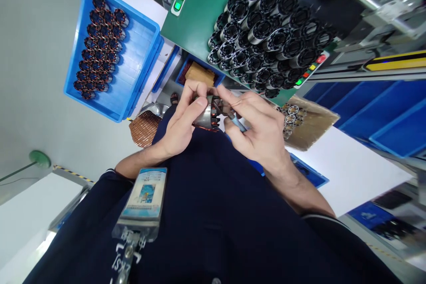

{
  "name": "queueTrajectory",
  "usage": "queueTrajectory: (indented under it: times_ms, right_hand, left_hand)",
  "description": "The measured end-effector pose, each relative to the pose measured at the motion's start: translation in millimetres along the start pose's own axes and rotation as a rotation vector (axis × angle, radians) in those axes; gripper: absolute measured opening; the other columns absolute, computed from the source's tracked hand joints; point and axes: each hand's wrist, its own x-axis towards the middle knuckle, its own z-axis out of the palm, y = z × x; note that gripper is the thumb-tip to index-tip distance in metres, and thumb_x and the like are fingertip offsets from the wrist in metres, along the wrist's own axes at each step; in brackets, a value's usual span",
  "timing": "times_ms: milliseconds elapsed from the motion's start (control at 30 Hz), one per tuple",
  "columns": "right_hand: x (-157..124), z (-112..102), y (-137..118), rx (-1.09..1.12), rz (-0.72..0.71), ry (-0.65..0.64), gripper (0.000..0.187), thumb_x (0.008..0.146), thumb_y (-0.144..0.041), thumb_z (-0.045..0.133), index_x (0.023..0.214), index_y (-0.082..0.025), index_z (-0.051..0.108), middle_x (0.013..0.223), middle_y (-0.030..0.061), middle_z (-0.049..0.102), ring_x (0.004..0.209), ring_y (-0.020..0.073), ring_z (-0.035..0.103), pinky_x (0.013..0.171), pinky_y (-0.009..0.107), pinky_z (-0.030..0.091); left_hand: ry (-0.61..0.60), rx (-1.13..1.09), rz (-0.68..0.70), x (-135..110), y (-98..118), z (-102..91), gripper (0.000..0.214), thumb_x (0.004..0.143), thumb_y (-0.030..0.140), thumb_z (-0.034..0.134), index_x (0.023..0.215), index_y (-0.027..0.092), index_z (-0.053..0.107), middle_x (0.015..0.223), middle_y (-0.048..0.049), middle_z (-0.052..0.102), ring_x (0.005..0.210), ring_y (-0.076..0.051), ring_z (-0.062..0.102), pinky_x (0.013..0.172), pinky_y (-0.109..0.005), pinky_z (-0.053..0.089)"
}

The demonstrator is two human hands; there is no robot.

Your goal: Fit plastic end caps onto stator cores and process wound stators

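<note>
My left hand (186, 117) is closed round a motor stator (203, 119), a silvery ring with dark slot teeth and copper wire at its right end. Fingers of my right hand (261, 126) wrap a small hand tool with a blue-grey handle (237, 122). The tool's dark tip reaches to the stator's toothed end; its exact kind is partly hidden. Thin copper wire (235, 104) runs from the stator toward my right thumb and forefinger. Both hands are held in front of my torso, near the green worktop's edge.
Many dark-ended stators (262, 31) stand on the green worktop (196, 4) ahead. To the left, a blue tray (136, 53) holds copper-wound stators (100, 49). At right lies a cardboard box (316, 126) with metal rings. A woven stool seat (145, 128) stands lower left.
</note>
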Motion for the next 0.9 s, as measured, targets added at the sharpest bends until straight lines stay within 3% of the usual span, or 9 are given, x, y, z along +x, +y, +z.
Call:
queueTrajectory:
  times_ms: [100,233,367,467,567,633,733,833,900]
  right_hand:
    - [-0.6,2.4,0.8,-0.058,0.002,-0.013,0.092,0.114,-0.021,0.074,0.198,-0.054,0.06,0.126,0.0044,0.089,0.11,0.032,0.091,0.113,0.05,0.084]
    - [-0.2,7.2,0.9,-0.061,-0.021,0.011,0.094,0.114,-0.018,0.071,0.2,-0.054,0.057,0.119,0.0033,0.088,0.1,0.0297,0.089,0.107,0.047,0.084]
    - [-1.8,13.3,2.3,-0.057,0.007,0.012,0.088,0.116,-0.019,0.074,0.198,-0.051,0.061,0.117,0.0025,0.091,0.093,0.0271,0.087,0.099,0.042,0.083]
    - [-2.0,25.7,13.6,-0.032,0.085,-0.015,0.079,0.117,-0.023,0.075,0.192,-0.046,0.07,0.123,0.002,0.095,0.098,0.0267,0.091,0.103,0.04,0.083]
    - [4.1,55.2,44.4,0.039,0.199,-0.087,0.067,0.118,-0.027,0.072,0.184,-0.038,0.081,0.141,0.0041,0.099,0.12,0.0316,0.096,0.115,0.045,0.08]
    - [12.8,84.1,74.1,0.093,0.311,-0.206,0.062,0.116,-0.029,0.071,0.175,-0.032,0.088,0.145,0.0076,0.1,0.125,0.0351,0.096,0.118,0.046,0.077]
    - [28.9,130.7,119.5,0.156,0.523,-0.452,0.046,0.111,-0.026,0.073,0.149,-0.024,0.1,0.121,0.009,0.101,0.104,0.0313,0.091,0.106,0.041,0.068]
    - [42.4,167.0,155.3,0.194,0.607,-0.573,0.026,0.107,-0.024,0.077,0.118,-0.02,0.101,0.082,0.0005,0.087,0.084,0.0218,0.072,0.089,0.034,0.056]
    - [49.5,182.8,174.6,0.225,0.641,-0.619,0.017,0.108,-0.025,0.08,0.106,-0.021,0.097,0.069,-0.0046,0.074,0.078,0.0179,0.065,0.082,0.031,0.051]
  left_hand:
    - [0.025,0.061,0.012,0.9,-4.1,-0.9,0.055,0.118,0.084,0.079,0.118,0.033,0.058,0.13,-0.0086,0.077,0.147,-0.04,0.082,0.094,-0.048,0.08]
    - [0.063,0.015,0.022,3.3,-5.6,-2.6,0.054,0.119,0.08,0.081,0.115,0.033,0.055,0.131,-0.008,0.08,0.155,-0.041,0.08,0.099,-0.051,0.081]
    - [0.094,0.028,0.003,6.6,-6.8,-5.8,0.06,0.112,0.085,0.087,0.115,0.033,0.057,0.132,-0.0095,0.08,0.145,-0.04,0.081,0.093,-0.048,0.078]
    - [0.153,-0.013,-0.014,12.7,-16.1,-12.8,0.052,0.114,0.074,0.09,0.113,0.032,0.06,0.124,-0.0058,0.075,0.119,-0.03,0.081,0.088,-0.04,0.073]
    - [0.266,-0.076,-0.094,31.0,-41.6,-30.6,0.039,0.119,0.055,0.09,0.109,0.03,0.061,0.105,-0.0005,0.066,0.087,-0.018,0.069,0.077,-0.029,0.063]
    - [0.409,-0.109,-0.244,50.7,-66.6,-49.1,0.029,0.122,0.04,0.085,0.108,0.029,0.062,0.094,0.0024,0.062,0.076,-0.015,0.064,0.069,-0.025,0.053]
    - [0.71,-0.142,-0.53,83.9,-105.9,-80.7,0.021,0.123,0.025,0.079,0.106,0.027,0.067,0.085,0.0055,0.067,0.067,-0.012,0.062,0.068,-0.025,0.046]
    - [0.803,-0.149,-0.67,112.9,-137.2,-107.5,0.023,0.126,0.022,0.069,0.104,0.025,0.07,0.075,0.0055,0.068,0.062,-0.014,0.059,0.07,-0.027,0.045]
    - [0.805,-0.172,-0.715,130.1,-152.4,-120.2,0.024,0.127,0.023,0.068,0.103,0.025,0.073,0.071,0.0042,0.068,0.061,-0.015,0.059,0.071,-0.028,0.046]
